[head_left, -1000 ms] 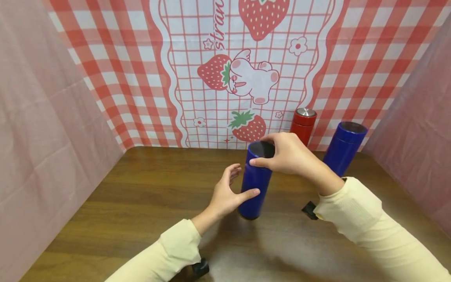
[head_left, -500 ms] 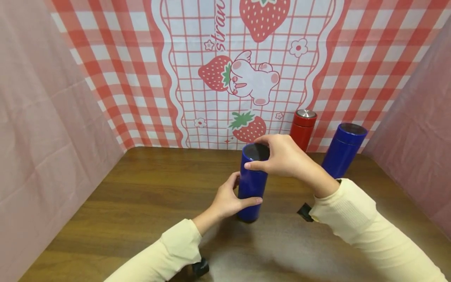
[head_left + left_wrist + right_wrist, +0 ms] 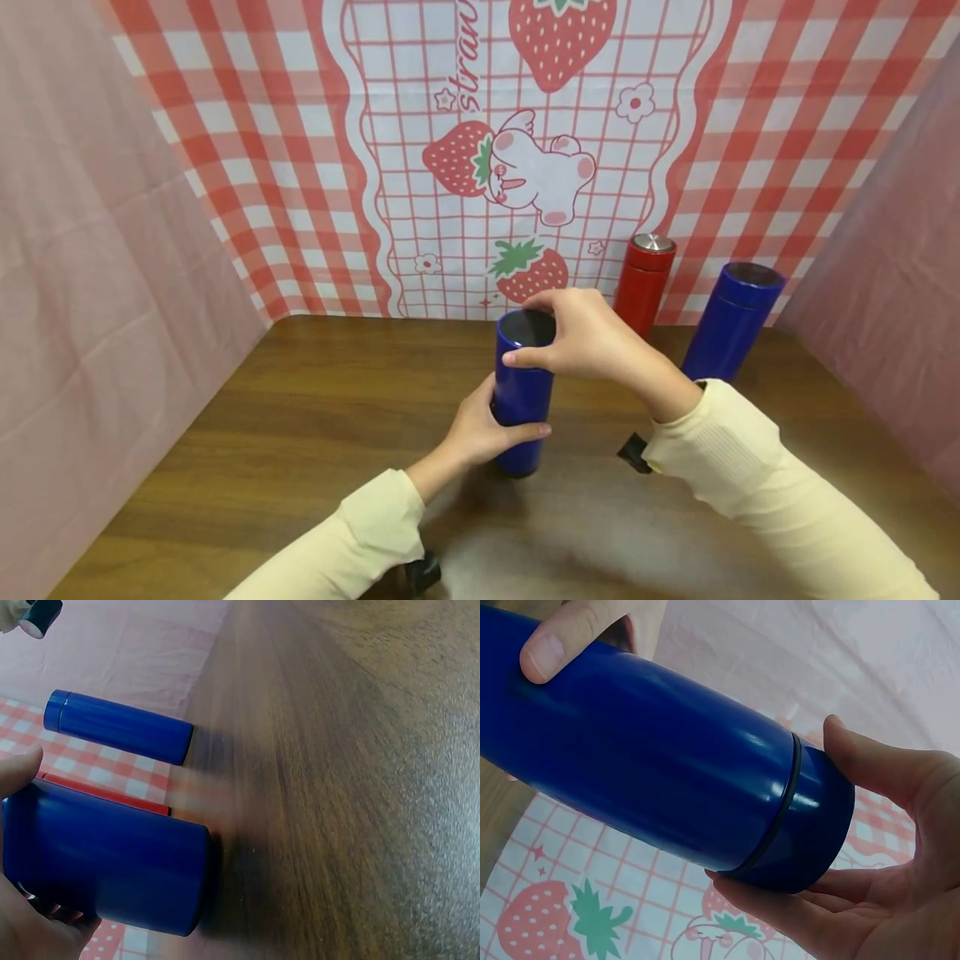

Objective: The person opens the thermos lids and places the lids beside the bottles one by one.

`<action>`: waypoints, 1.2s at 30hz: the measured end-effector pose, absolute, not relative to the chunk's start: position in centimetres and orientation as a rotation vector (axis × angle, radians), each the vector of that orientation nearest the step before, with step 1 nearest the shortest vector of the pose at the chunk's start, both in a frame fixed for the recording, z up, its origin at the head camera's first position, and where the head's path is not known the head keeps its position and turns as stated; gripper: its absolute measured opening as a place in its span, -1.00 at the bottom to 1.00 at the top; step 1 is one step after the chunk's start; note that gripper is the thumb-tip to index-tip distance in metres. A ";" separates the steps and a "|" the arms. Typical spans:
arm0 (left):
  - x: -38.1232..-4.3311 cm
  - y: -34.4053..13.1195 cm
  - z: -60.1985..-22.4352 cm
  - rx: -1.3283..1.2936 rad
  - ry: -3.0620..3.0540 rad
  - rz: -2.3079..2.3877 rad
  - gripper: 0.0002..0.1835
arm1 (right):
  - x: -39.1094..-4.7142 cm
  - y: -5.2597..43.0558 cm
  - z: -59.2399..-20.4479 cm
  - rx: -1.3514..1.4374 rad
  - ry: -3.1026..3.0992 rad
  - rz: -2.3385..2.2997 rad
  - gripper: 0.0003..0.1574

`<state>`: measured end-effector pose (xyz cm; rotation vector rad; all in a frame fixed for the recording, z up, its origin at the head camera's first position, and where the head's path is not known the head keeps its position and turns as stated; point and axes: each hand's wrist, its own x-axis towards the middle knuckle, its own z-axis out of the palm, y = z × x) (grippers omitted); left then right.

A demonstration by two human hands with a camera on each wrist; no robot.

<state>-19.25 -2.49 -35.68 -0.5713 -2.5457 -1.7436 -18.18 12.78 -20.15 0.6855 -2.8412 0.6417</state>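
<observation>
Blue bottle is over the middle of the tabletop, held by both hands: from where I stand, the left hand wraps its lower body, thumb across the near side, while the right hand grips the lid rim between thumb and fingers. Whether its base touches the wood I cannot tell. Plain wood runs broadly leftward, out to the pink curtain, leaving generous room on that flank; on the right, the forearm takes up the space. The bottle's long axis stands close to vertical, lid end up, dark base down. Beyond the right wrist a second blue bottle stands upright, then a red bottle farther back, just before the strawberry-print cloth that rises along the tabletop's far edge.
</observation>
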 end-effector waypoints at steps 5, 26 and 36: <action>-19.3 -2.7 -35.8 -0.554 -2.542 -1.751 -0.23 | -18.3 12.5 -20.3 0.672 -2.855 0.652 -0.20; -20.1 -3.3 -36.1 -0.491 -2.504 -1.780 -0.18 | -19.1 11.9 -21.0 0.663 -2.804 0.682 -0.14; -20.1 -3.3 -36.2 -0.471 -2.522 -1.784 -0.19 | -19.2 12.1 -21.8 0.660 -2.757 0.764 -0.14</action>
